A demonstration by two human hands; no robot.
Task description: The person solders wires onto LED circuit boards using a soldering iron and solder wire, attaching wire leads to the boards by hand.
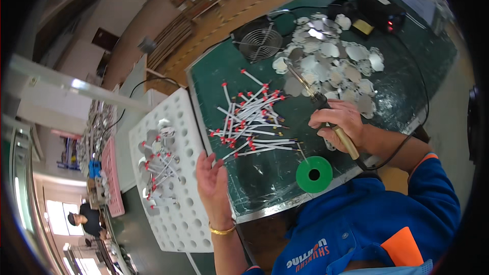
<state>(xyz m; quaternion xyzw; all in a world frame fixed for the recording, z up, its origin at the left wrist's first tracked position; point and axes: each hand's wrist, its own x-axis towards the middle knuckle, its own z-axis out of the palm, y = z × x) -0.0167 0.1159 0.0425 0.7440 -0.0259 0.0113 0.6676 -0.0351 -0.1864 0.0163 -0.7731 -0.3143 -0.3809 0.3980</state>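
Observation:
My right hand (338, 122) is closed around the handle of a soldering iron (310, 90), whose metal tip points up and left over a heap of thin silvery metal discs (326, 51). Fingers apart and holding nothing, my left hand (211, 186) hovers by the table's left edge, next to a white board with round holes (188, 214). Between the hands lies a loose pile of short white wires with red ends (249, 117). A green spool (304, 168) rests near the front edge, below the soldering iron.
A small fan (260, 40) stands at the table's far edge. Far right is a black soldering station (381, 10) with a red light, beside a yellow sponge (362, 26); its cable loops around my right forearm. More wires (163, 170) lie on the white board. A person (91, 219) is in the background.

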